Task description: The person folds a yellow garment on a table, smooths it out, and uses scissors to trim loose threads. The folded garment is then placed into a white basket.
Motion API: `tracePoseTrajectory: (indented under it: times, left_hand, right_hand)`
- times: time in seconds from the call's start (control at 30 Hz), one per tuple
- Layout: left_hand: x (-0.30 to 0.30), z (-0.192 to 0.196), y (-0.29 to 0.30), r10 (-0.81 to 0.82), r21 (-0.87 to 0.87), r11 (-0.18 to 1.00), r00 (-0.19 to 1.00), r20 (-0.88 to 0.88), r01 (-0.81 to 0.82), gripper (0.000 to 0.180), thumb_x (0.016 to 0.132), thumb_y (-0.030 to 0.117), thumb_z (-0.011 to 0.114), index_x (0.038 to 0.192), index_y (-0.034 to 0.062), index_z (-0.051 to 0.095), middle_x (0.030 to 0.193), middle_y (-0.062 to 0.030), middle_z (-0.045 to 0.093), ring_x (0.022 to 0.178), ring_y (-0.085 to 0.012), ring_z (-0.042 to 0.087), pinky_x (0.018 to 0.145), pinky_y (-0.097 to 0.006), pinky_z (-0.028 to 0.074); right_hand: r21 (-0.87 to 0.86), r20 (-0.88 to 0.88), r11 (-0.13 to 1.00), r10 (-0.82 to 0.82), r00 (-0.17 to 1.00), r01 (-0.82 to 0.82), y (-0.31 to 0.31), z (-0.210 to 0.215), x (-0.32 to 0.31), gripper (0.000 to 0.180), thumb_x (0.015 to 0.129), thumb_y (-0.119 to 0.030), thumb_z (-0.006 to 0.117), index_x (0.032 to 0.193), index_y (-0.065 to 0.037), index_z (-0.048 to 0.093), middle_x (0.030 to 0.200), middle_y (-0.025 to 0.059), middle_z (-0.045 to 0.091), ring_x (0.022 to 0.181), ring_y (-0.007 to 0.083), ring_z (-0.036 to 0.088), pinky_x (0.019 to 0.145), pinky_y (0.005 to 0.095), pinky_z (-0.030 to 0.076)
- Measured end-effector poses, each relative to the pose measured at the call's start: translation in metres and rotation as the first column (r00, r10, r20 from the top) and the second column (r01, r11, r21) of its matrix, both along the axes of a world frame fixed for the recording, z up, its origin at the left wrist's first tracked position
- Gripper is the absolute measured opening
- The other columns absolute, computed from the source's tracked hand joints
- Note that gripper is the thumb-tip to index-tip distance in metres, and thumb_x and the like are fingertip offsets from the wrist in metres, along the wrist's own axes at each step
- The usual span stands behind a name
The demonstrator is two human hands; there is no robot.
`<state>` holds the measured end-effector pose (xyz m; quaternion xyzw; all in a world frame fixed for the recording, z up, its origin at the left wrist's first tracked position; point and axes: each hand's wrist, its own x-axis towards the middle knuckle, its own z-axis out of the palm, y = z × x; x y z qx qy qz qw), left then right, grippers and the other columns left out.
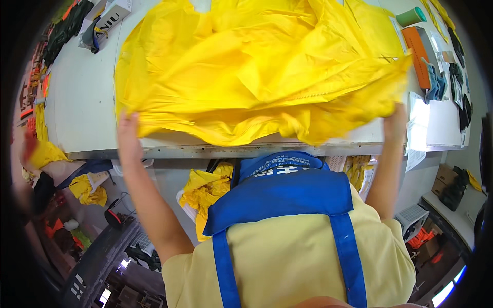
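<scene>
A large, shiny yellow garment (246, 66) is spread over the white table, creased and loose, with a zipper-like line near its close edge. That close edge is partly lifted, and its right part is smeared by motion. At its near left corner my left hand (129, 136) is closed on the fabric. Out at the right, my right hand (394, 123) grips the garment's other near corner, raised a little above the tabletop. Both arms are stretched wide, and the fingertips are partly hidden by the cloth.
The white table (77, 113) has a metal front edge. On its right are an orange box (416, 56), a green roll (411, 17) and paper sheets (417, 133). A white box (110, 18) stands back left. More yellow fabric (208, 190) hangs from a bin below.
</scene>
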<state>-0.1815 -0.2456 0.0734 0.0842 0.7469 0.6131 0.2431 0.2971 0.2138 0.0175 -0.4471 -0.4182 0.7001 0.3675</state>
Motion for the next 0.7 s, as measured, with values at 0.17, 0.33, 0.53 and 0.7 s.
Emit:
tracePoseTrajectory:
  times: [0.17, 0.33, 0.53, 0.7]
  left_hand:
    - [-0.038, 0.035, 0.008, 0.034, 0.112, 0.993, 0.999, -0.034, -0.03, 0.026, 0.097, 0.011, 0.045, 0.12, -0.0009, 0.05, 0.114, -0.011, 0.06, 0.102, -0.0174, 0.059, 0.088, -0.03, 0.048]
    - [0.005, 0.042, 0.029, -0.032, 0.011, 0.999, 0.999, -0.01, 0.032, 0.04, 0.095, 0.005, 0.048, 0.133, 0.0117, 0.039, 0.106, -0.0078, 0.059, 0.098, -0.0119, 0.055, 0.087, -0.026, 0.044]
    - [-0.001, 0.072, 0.037, -0.443, -0.036, 0.895, 0.879, -0.175, 0.444, 0.03, 0.089, -0.002, 0.052, 0.117, 0.008, 0.051, 0.084, 0.0016, 0.051, 0.081, -0.0062, 0.046, 0.078, -0.02, 0.037]
    - [0.004, 0.122, 0.05, -0.628, -0.258, 0.778, 0.717, -0.304, 0.573, 0.029, 0.077, -0.007, 0.05, 0.101, 0.0018, 0.062, 0.096, -0.0015, 0.054, 0.095, -0.011, 0.05, 0.086, -0.022, 0.038]
  right_hand:
    - [0.288, 0.593, 0.957, -0.149, 0.791, -0.036, 0.056, 0.02, 0.106, 0.018, 0.09, -0.009, 0.051, 0.104, -0.001, 0.056, 0.093, 0.0089, 0.061, 0.08, 0.0178, 0.06, 0.072, 0.0265, 0.05]
    - [0.388, 0.783, 0.882, -0.162, 0.601, -0.267, 0.021, 0.016, 0.065, 0.013, 0.09, -0.01, 0.054, 0.1, -0.003, 0.057, 0.081, 0.0013, 0.055, 0.069, 0.0093, 0.052, 0.064, 0.0228, 0.045]
    - [0.111, 0.3, 0.569, 0.762, 0.574, -0.814, -0.134, 0.071, -0.143, 0.016, 0.091, -0.01, 0.057, 0.102, 0.0, 0.063, 0.087, 0.0049, 0.064, 0.078, 0.0116, 0.061, 0.072, 0.0249, 0.051]
    - [0.148, 0.287, 0.221, 0.923, 0.256, -0.964, -0.213, 0.082, -0.269, 0.035, 0.092, -0.032, 0.057, 0.084, 0.001, 0.064, 0.068, 0.0095, 0.063, 0.064, 0.0142, 0.061, 0.062, 0.0274, 0.048]
